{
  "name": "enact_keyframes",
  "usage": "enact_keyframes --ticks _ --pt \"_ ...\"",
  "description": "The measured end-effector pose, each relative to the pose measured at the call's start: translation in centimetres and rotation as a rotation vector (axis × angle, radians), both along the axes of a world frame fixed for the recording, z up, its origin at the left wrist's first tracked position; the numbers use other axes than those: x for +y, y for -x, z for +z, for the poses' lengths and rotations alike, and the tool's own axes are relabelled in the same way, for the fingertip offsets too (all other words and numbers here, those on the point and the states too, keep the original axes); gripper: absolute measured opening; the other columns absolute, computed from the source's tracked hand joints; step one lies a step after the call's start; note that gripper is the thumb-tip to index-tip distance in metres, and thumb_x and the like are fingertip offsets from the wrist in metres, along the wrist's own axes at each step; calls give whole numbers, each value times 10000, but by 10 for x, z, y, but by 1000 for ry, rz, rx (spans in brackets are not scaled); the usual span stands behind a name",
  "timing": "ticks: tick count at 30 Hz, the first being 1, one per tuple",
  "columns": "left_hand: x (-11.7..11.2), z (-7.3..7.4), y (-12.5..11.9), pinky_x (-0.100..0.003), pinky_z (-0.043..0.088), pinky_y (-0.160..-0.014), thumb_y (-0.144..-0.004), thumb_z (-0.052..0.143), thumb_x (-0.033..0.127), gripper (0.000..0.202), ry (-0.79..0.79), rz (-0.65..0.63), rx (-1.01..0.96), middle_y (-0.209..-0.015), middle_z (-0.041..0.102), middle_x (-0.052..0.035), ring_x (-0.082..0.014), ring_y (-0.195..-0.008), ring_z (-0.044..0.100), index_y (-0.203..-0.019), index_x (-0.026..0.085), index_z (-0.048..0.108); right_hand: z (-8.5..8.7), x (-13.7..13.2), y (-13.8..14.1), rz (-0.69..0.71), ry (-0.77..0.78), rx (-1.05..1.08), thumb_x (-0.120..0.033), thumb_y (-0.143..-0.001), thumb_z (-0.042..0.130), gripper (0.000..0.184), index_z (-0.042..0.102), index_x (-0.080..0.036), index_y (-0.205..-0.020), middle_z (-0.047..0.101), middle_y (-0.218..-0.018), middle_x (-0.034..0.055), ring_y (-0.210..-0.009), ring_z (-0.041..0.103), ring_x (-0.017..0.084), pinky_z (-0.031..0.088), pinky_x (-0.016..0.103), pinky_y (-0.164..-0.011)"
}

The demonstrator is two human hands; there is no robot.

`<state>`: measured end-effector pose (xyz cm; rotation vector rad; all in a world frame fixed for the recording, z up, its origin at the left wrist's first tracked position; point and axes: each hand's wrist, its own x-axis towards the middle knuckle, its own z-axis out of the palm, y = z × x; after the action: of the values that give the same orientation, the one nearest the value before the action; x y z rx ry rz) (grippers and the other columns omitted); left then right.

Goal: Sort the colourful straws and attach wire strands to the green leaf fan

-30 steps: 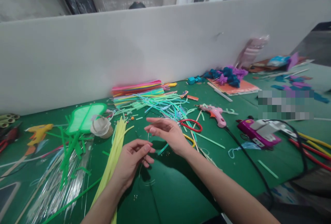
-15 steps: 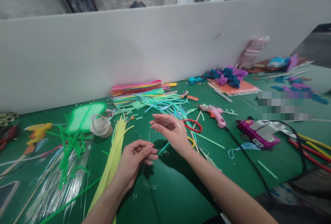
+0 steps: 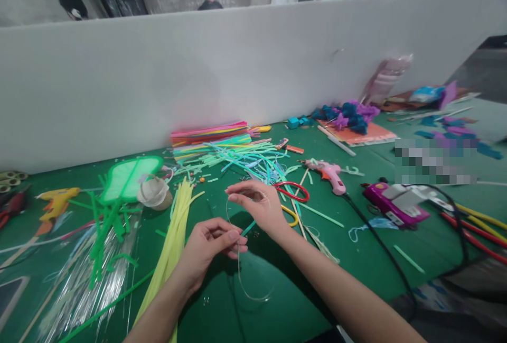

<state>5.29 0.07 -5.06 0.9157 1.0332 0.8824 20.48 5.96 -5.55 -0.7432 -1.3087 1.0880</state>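
Observation:
A thin, clear cord (image 3: 239, 269) runs between my hands, and its loose end curls down over the green table (image 3: 301, 300). My left hand (image 3: 214, 242) pinches it between thumb and fingers. Above and to the right, my right hand (image 3: 257, 205) is closed at the fingertips on the cord's upper part. Behind that hand lie the red and yellow handles of scissors (image 3: 295, 191), partly hidden. Small metal rings (image 3: 206, 300) rest below my left hand. Yellow pipe cleaners (image 3: 168, 263) lie beside my left forearm.
Colored pipe cleaners (image 3: 214, 139) are heaped along the white partition (image 3: 198, 73). A pink glue gun (image 3: 328, 174) and a purple power strip (image 3: 396, 206) are on the right. At the left are a yellow glue gun (image 3: 57, 200), a small wrapped pot (image 3: 155, 193) and a green leaf-shaped piece (image 3: 132, 174).
My right hand has moved slightly left and down, closer to my left hand. The cord's loose end has swung right and hangs lower. A head has appeared behind the partition at left.

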Motion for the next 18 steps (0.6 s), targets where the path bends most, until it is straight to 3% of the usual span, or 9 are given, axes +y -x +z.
enact_keyframes --ticks 4,7,10,14,18 --pt "5 -1 3 -177 516 -534 -688 803 296 225 -27 80 -3 -697 742 -64 -141 -627 698 -780 126 687 3 2 -2 46 100 105 -302 -739 757 259 708 -227 -982 743 -893 30 -814 690 163 550 272 -682" --pt "7 -2 5 -174 511 -539 -682 807 298 230 -30 120 4 -710 740 -57 -139 -647 695 -789 136 686 5 3 -4 -20 131 144 -319 -754 739 196 716 -211 -917 740 -815 29 -722 686 151 542 267 -634" --pt "6 -1 8 -180 499 -519 -712 781 329 233 -41 15 49 -733 736 -71 -150 -678 683 -810 139 688 5 3 -3 -24 141 174 -305 -762 731 140 723 -194 -847 736 -751 25 -665 683 141 550 277 -653" --pt "8 4 14 -130 409 -419 -724 764 366 294 -91 -151 100 -814 714 -73 -95 -622 596 -904 141 706 2 1 -1 71 181 178 -304 -746 743 146 725 -181 -824 735 -727 23 -636 682 136 560 278 -656" --pt "11 9 20 -109 269 -308 -850 598 468 353 -67 -120 18 -881 682 -41 -1 -394 429 -1051 185 659 0 -2 3 144 176 101 -303 -752 734 134 733 -184 -812 728 -718 12 -647 686 139 558 271 -650"
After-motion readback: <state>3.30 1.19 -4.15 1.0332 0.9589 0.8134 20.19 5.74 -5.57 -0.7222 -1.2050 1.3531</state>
